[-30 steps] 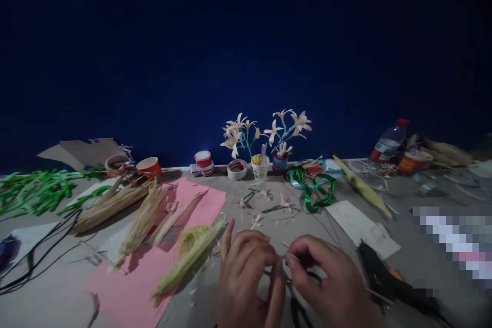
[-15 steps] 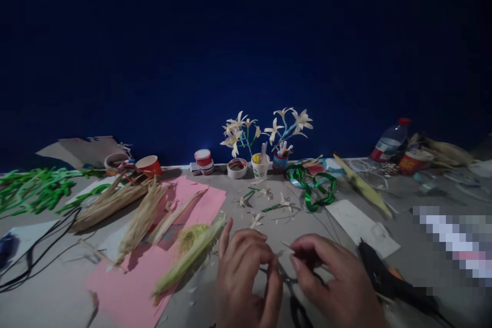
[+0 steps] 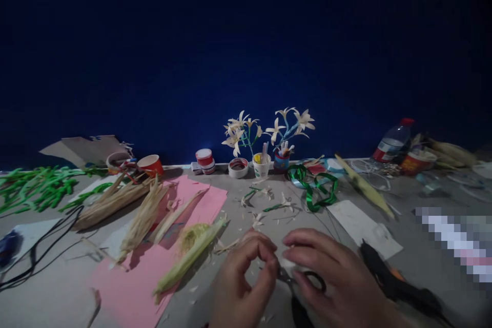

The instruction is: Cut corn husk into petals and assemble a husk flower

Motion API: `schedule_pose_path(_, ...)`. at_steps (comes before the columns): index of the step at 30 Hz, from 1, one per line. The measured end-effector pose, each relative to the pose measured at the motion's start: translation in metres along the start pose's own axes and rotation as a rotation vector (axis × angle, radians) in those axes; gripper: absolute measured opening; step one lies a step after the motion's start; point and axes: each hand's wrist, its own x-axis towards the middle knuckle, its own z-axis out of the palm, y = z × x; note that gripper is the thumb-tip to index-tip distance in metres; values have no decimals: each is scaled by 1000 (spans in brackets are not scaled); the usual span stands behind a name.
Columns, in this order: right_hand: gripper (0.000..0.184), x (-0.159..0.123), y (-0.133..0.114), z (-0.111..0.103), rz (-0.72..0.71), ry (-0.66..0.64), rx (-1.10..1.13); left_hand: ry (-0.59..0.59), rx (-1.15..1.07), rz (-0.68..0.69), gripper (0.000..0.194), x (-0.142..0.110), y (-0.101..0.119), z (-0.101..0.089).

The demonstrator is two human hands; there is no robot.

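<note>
Low in the middle of the view, my left hand is closed in a pinch, thumb against forefinger. Whatever lies between those fingertips is too small to make out. Just to its right is my right hand, its fingers and thumb apart. A blurred pale patch shows between the two hands. Black-handled scissors lie on the table beneath them, partly covered by my right hand. Beyond my fingertips are small cream flowers with green stems. A pale green corn husk rests to the left of my left hand.
Pink paper and dried husks lie at left, near green fuzzy stems. Cups with finished flowers stand at the back. Green ribbon, a bottle and a black glue gun are at right.
My left fingers have curled into a tighter pinch. My right hand has opened from its pinch on a thin pale piece, and its fingers are now spread.
</note>
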Motion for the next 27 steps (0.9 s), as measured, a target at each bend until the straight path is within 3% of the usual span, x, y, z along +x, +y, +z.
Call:
schedule_pose_path(5, 20, 7, -3, -2, -3, -176, 125, -159, -213, -209, 18, 3, -2, -1)
schedule_pose_path(7, 17, 4, -2, 0, 140, -176, 260, -171, -193, -183, 10, 2, -2, -3)
schedule_pose_path(12, 11, -5, 1, 8, 640, -205, 676, -147, 50, 115, 11, 3, 4, -6)
schedule_pose_path(16, 23, -6, 3, 16, 789, -221, 987, -143, 60, 70, 7, 6, 7, -1)
schedule_pose_path(21, 27, -7, 5, 25, 814, -196, 1064, -165, -146, -40, 15, 5, 1, 2)
schedule_pose_path(27, 27, -9, 2, 32, 928, -191, 1350, -255, -651, -253, 18, 2, -12, 5)
